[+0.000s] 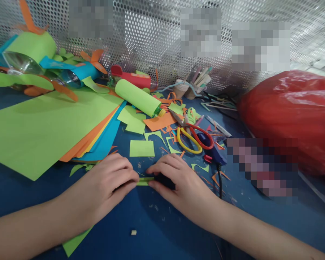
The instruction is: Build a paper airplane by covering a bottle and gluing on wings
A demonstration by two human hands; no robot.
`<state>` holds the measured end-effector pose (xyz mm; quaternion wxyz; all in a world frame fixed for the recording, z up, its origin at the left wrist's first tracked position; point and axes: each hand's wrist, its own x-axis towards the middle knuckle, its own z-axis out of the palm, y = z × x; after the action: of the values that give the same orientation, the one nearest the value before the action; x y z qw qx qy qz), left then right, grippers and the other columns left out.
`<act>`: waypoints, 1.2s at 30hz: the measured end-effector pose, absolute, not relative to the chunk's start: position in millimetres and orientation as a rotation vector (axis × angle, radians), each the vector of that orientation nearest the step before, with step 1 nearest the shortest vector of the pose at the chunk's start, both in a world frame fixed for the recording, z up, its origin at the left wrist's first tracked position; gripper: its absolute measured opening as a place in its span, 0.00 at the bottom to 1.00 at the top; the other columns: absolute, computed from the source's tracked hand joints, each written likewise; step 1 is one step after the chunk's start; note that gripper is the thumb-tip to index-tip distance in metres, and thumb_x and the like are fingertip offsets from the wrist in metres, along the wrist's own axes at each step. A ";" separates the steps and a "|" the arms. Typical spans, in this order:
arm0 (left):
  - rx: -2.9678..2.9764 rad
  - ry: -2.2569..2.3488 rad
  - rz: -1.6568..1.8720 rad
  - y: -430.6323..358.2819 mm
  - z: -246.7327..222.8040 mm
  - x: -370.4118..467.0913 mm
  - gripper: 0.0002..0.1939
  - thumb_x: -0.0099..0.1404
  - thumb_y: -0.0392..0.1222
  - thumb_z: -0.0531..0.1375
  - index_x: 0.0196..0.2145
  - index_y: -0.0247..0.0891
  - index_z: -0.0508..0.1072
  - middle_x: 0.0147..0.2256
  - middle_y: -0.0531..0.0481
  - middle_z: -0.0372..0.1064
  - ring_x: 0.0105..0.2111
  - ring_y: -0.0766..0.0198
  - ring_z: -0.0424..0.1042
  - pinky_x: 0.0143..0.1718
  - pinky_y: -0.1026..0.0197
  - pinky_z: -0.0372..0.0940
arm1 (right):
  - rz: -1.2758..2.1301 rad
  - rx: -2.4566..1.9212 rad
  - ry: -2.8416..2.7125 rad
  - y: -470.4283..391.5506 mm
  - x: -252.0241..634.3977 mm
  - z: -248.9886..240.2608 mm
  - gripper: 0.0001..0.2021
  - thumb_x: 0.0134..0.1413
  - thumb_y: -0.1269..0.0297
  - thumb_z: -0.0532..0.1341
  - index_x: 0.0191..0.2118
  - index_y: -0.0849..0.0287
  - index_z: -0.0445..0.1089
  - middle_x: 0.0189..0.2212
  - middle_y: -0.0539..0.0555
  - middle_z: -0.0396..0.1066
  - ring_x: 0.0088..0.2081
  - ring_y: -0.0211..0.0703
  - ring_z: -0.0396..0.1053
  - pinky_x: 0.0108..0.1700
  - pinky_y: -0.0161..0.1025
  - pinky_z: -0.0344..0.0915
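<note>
Between my two hands runs a narrow strip of folded green paper (143,181), low over the blue table. My left hand (112,180) pinches its left end between thumb and fingers. The right end is held by my right hand (176,177), thumb below and fingertips above. Only the middle of the strip shows; both ends are hidden by my fingers. Just beyond it lies a green paper rectangle (142,148). A pair of scissors (191,135) with one red and one yellow handle rests past my right hand.
Stacked coloured sheets (43,126) spread at the left, with paper-wrapped bottles (138,97) behind. Paper scraps (157,122) litter the middle. A dark blue corded tool (216,153) lies by the scissors. A red plastic bag (289,115) bulges at the right. Perforated metal (148,32) stands behind.
</note>
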<state>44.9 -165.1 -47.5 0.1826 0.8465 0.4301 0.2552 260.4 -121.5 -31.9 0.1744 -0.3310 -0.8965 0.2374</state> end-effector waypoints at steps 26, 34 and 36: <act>2.275 1.359 0.691 -165.1 -46.2 45.5 0.03 0.66 0.37 0.56 0.33 0.41 0.66 0.32 0.54 0.67 0.40 0.58 0.62 0.52 0.51 0.54 | 0.653 -0.901 -2.628 -126.8 258.3 -32.7 0.06 0.59 0.77 0.56 0.33 0.59 0.63 0.33 0.52 0.66 0.38 0.43 0.61 0.42 0.41 0.58; 2.312 1.383 0.723 -164.8 -50.8 44.3 0.04 0.66 0.38 0.57 0.32 0.42 0.69 0.32 0.54 0.70 0.43 0.57 0.61 0.53 0.50 0.53 | 0.592 -0.871 -2.652 -125.4 257.6 -29.5 0.05 0.60 0.74 0.55 0.34 0.59 0.63 0.33 0.53 0.67 0.38 0.44 0.62 0.42 0.42 0.58; 2.314 1.372 0.721 -164.9 -50.1 44.2 0.04 0.66 0.37 0.57 0.31 0.42 0.69 0.32 0.53 0.69 0.43 0.57 0.61 0.53 0.51 0.54 | 0.610 -0.863 -2.639 -124.5 258.1 -30.4 0.01 0.60 0.71 0.57 0.36 0.58 0.64 0.34 0.52 0.68 0.39 0.44 0.63 0.43 0.42 0.58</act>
<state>44.2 -164.9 -50.1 0.1775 0.8176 0.4849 0.2547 258.1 -124.5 -30.4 0.1489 -0.3000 -0.9181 0.2120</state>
